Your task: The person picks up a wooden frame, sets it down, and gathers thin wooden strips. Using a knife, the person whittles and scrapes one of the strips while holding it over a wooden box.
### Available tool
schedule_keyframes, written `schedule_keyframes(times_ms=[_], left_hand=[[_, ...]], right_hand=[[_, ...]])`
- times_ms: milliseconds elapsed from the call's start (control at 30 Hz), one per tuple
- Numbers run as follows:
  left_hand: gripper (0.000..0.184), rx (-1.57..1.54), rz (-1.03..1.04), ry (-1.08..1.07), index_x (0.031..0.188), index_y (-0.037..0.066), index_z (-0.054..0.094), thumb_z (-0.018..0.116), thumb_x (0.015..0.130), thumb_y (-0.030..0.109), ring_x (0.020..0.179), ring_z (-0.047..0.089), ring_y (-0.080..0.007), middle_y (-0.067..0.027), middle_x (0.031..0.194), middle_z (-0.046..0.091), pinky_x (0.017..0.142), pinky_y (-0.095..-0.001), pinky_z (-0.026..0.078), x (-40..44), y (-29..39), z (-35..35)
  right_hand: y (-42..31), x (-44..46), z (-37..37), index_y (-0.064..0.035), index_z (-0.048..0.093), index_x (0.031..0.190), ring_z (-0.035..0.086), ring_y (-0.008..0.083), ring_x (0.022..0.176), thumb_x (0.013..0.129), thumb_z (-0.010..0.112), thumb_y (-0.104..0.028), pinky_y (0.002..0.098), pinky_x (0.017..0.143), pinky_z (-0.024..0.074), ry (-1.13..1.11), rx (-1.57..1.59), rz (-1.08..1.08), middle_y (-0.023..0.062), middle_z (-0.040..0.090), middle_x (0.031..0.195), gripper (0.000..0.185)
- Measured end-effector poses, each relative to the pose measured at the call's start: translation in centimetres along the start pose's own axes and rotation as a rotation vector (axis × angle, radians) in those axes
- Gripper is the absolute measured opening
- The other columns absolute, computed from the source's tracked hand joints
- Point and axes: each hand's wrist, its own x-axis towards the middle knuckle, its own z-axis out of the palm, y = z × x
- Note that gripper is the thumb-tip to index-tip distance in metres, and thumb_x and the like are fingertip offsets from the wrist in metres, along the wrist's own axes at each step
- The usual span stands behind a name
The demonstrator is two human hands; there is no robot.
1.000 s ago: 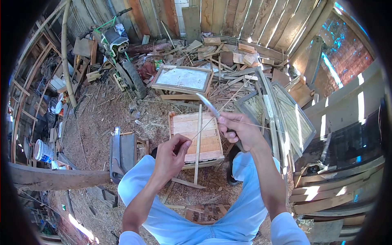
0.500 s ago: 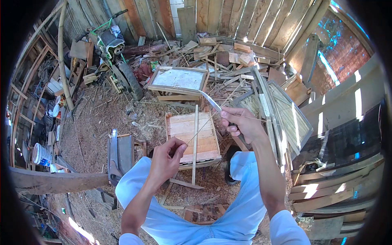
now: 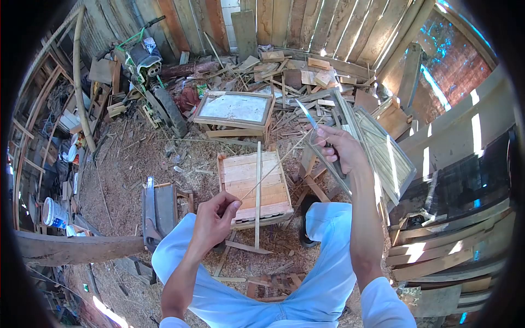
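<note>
My left hand [image 3: 215, 220] pinches the near end of a thin wooden strip [image 3: 275, 168] between thumb and fingertips. The strip slants up and away to the right, its far end close to the knife. My right hand [image 3: 343, 148] is closed round the dark handle of a knife [image 3: 307, 113], the blade pointing up and to the left. Below the hands, between my knees, stands a low wooden crate [image 3: 229, 170] with a slatted top. A longer flat stick [image 3: 258, 205] lies across it, overhanging the front edge.
To the left, a handsaw [image 3: 150, 205] leans against a small dark-topped stand [image 3: 165, 208]. Ahead are a framed white panel [image 3: 232, 107], scrap wood [image 3: 262, 70] and a motorbike [image 3: 158, 98]. Planks [image 3: 448, 257] and a slatted panel [image 3: 385, 156] are at the right; shavings cover the ground.
My right hand with the knife has moved right, away from my left hand. The left hand has shifted slightly left and down, still pinching the strip.
</note>
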Motion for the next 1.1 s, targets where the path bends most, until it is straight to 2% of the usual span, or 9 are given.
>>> schedule_keyframes(times_ms=[367,433,533,633,700,800,933,1033,1100], left_hand=[[0.011,-0.053,-0.005,0.005,0.088,-0.002,0.060,0.059,0.091,0.009,0.058,0.044,-0.0040,0.0002,0.062,0.053,0.051,-0.0222,0.036,-0.3,-0.1,-0.2],[0.010,-0.132,-0.002,0.024,0.089,-0.002,0.060,0.059,0.091,0.008,0.059,0.045,-0.0038,0.0007,0.064,0.053,0.051,-0.0216,0.036,-0.3,-0.8,-0.9],[0.012,-0.277,-0.030,0.038,0.090,0.001,0.058,0.056,0.094,0.012,0.059,0.043,-0.0027,0.0036,0.068,0.052,0.053,-0.0181,0.036,0.6,-1.3,-1.4],[0.018,-0.372,-0.073,-0.005,0.092,0.001,0.060,0.056,0.095,0.018,0.055,0.042,-0.0022,0.0025,0.067,0.052,0.047,-0.0172,0.031,2.3,-0.1,-0.6],[0.018,-0.385,-0.051,-0.014,0.092,0.001,0.060,0.056,0.095,0.018,0.055,0.042,-0.0021,0.0025,0.066,0.052,0.047,-0.0174,0.031,2.8,-0.1,0.0],[0.017,-0.385,-0.001,0.004,0.093,0.001,0.060,0.055,0.095,0.018,0.054,0.041,-0.0018,0.0025,0.066,0.052,0.046,-0.0176,0.030,3.0,0.4,0.7],[0.017,-0.381,0.023,0.058,0.094,0.002,0.061,0.054,0.096,0.017,0.053,0.040,-0.0016,0.0029,0.065,0.053,0.046,-0.0178,0.029,3.2,0.8,-0.1],[0.017,-0.377,0.048,0.035,0.095,0.001,0.062,0.054,0.096,0.017,0.053,0.040,-0.0016,0.0026,0.065,0.053,0.046,-0.0176,0.029,3.5,-0.1,0.2],[0.017,-0.398,0.031,0.024,0.095,0.001,0.061,0.054,0.096,0.016,0.052,0.040,-0.0017,0.0026,0.066,0.053,0.045,-0.0175,0.029,3.4,0.2,0.6]], right_hand=[[-1.2,0.1,-2.1,-0.0035,0.056,0.119,0.035,0.0020,0.051,0.092,0.053,-0.011,0.0157,0.039,0.0246,0.098,-0.018,-0.040,-0.0047,0.046,0.068,0.029],[-2.2,0.1,-4.3,-0.0031,0.055,0.119,0.035,0.0018,0.050,0.089,0.052,-0.008,0.0160,0.039,0.0245,0.301,0.096,-0.222,-0.0044,0.046,0.069,0.031],[-1.4,-0.9,-2.9,-0.0021,0.055,0.121,0.034,0.0017,0.049,0.087,0.051,-0.006,0.0160,0.039,0.0238,0.251,-0.036,-0.217,-0.0043,0.046,0.067,0.034],[1.2,-3.0,4.0,0.0000,0.051,0.128,0.039,0.0028,0.051,0.092,0.055,-0.013,0.0163,0.040,0.0278,0.101,-0.195,0.043,-0.0010,0.052,0.070,0.039],[3.2,-2.9,6.8,-0.0003,0.049,0.131,0.041,0.0033,0.053,0.093,0.056,-0.018,0.0165,0.041,0.0305,-0.157,-0.214,0.111,0.0016,0.056,0.073,0.042],[4.3,-3.0,9.7,-0.0009,0.048,0.131,0.041,0.0033,0.054,0.095,0.055,-0.018,0.0158,0.042,0.0309,-0.279,-0.168,0.074,0.0028,0.057,0.076,0.041],[3.6,-2.2,6.8,-0.0026,0.041,0.138,0.039,0.0031,0.055,0.096,0.051,-0.016,0.0158,0.043,0.0292,0.013,0.017,0.057,0.0026,0.055,0.077,0.045],[3.1,-2.8,5.7,-0.0042,0.038,0.140,0.039,0.0030,0.055,0.096,0.051,-0.015,0.0163,0.043,0.0282,0.012,0.117,-0.215,0.0021,0.054,0.075,0.047],[2.4,-3.8,7.5,-0.0045,0.038,0.140,0.040,0.0030,0.055,0.096,0.051,-0.015,0.0164,0.043,0.0283,-0.052,0.015,-0.148,0.0020,0.054,0.074,0.048]])
